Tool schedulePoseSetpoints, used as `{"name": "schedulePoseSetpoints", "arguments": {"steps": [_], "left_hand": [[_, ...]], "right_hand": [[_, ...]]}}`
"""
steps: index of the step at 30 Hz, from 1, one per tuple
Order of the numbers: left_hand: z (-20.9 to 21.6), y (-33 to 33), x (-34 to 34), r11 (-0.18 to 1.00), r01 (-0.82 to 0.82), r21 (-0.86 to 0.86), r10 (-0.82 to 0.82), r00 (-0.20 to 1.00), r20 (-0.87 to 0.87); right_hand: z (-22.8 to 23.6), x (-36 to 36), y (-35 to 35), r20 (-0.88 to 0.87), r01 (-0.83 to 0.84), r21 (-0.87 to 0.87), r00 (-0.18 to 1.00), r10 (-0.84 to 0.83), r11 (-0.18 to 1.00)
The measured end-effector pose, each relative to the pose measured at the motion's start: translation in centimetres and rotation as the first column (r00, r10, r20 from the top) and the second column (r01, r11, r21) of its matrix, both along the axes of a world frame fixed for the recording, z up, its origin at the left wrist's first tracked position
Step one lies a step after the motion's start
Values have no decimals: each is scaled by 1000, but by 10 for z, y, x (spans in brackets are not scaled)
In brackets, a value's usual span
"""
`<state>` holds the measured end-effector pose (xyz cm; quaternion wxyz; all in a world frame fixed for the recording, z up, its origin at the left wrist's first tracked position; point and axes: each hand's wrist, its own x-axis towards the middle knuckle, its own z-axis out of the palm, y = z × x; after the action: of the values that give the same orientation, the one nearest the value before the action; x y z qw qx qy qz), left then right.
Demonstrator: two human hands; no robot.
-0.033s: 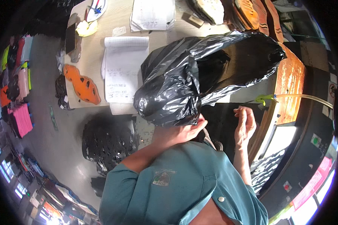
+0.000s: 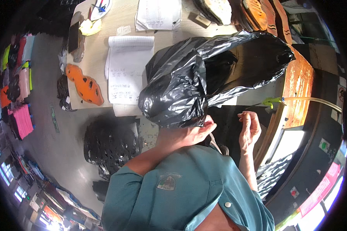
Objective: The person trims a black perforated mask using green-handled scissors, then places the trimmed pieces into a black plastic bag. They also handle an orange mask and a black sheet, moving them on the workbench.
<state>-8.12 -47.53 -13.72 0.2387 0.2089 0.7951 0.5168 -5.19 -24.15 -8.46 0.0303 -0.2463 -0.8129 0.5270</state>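
Observation:
A large crumpled black plastic bag (image 2: 177,84) lies across the front of the table, its wide mouth turned to the right. Just below its near edge is my left hand (image 2: 196,133), palm toward me, with the fingers bent together. Part of that hand is hidden by the bag, and what it pinches, if anything, is too small to tell. My right hand (image 2: 250,129) hovers to the right, apart from the bag, its fingers curled in and the fingertips close together. Anything between them cannot be made out. Near it a yellow-green air nozzle (image 2: 273,101) hangs on a clear hose.
Left of the bag lie a notepad (image 2: 127,69), an orange cut-out template (image 2: 85,86) and a dark phone (image 2: 74,38). More papers (image 2: 158,15) and stacks of templates (image 2: 254,15) are at the back. A stool with a black plastic cover (image 2: 112,142) stands at the left.
The view has shifted very slightly. My right fingertips have moved a little left and toward me; the left hand and the bag look nearly the same.

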Motion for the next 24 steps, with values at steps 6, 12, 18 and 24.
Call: {"name": "schedulePoseSetpoints", "arguments": {"steps": [6, 12, 18, 24], "left_hand": [[95, -2, -23, 812, 12, 584, 48, 995, -87], [198, 19, -18, 410, 156, 899, 249, 929, -275], [265, 121, 46, -48, 348, 936, -8, 937, -349], [298, 204, 119, -256, 345, 903, -286, 865, -411]], "right_hand": [[-5, 16, -6, -65, -233, 22, 970, 234, 972], [5, 53, 11, -227, -384, 149, 884, 409, 911], [15, 148, 60, -449, -196, 206, 852, 271, 959], [23, 257, 109, -474, 88, 192, 881, 14, 978]]}}
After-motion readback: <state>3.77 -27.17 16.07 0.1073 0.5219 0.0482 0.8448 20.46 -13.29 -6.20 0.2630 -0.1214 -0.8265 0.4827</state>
